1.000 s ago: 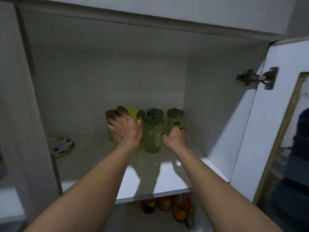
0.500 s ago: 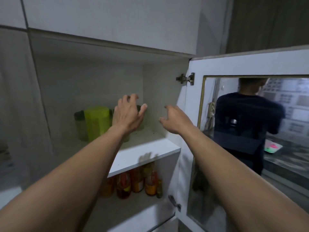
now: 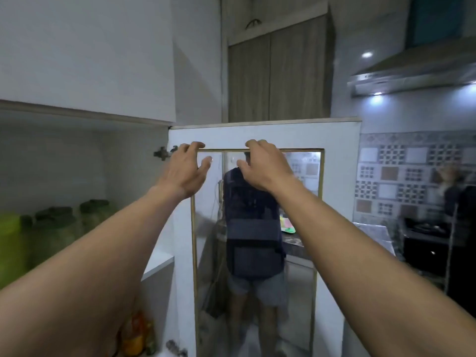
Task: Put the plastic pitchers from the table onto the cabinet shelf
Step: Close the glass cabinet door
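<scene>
Pitchers [image 3: 51, 228] on cabinet shelf [image 3: 157, 261], far left, lids on.
Left hand [image 3: 184, 171] and right hand [image 3: 265, 167] both empty w/ fingers loosely spread, in front of open door [image 3: 257, 135]; risk: a hand could knock the door's glass panel.

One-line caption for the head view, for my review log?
Both empty hands, left and right, raised before the open cabinet door; pitchers on the shelf.

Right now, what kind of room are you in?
Most likely a home kitchen. There is a range hood with lights on over a dark stove, patterned wall tiles behind it, and an open cabinet whose shelf holds green plastic pitchers.
</scene>
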The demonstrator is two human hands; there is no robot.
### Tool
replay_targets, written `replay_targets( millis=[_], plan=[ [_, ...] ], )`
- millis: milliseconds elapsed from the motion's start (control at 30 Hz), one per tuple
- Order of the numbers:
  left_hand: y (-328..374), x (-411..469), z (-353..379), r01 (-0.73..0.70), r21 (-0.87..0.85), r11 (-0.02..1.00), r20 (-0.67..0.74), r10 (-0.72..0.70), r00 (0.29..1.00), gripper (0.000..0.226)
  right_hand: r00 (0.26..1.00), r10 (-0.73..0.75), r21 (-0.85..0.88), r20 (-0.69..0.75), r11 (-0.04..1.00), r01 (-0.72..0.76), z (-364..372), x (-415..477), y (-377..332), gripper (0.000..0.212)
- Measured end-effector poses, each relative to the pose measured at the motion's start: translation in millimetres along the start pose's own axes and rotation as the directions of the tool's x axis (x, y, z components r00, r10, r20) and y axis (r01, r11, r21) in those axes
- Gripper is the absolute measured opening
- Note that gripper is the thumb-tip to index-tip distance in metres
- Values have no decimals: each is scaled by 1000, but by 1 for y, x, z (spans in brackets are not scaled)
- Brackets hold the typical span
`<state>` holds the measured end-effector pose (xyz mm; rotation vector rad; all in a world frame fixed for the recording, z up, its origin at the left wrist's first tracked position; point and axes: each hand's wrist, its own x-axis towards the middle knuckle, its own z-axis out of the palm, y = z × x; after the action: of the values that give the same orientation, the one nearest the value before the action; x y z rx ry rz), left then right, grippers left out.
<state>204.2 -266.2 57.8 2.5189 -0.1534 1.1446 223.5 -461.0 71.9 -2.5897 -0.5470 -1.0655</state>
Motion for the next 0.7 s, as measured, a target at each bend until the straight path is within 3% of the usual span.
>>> replay_targets(
  millis=[300, 500, 700],
  plan=[
    [107, 65, 66, -152, -74, 986, 92, 159, 983, 53, 971, 153, -177, -181, 966, -186, -74, 18, 121, 56],
    [141, 107, 100, -157, -105, 982, 119, 169, 978, 57, 958, 241, -208, -157, 940, -271, -91, 36, 178, 63],
    [160, 137, 125, -186, -54, 981, 154, 192, 969, 55, 961, 276, -234, -19, 933, -273, -83, 52, 210, 60]
  ],
)
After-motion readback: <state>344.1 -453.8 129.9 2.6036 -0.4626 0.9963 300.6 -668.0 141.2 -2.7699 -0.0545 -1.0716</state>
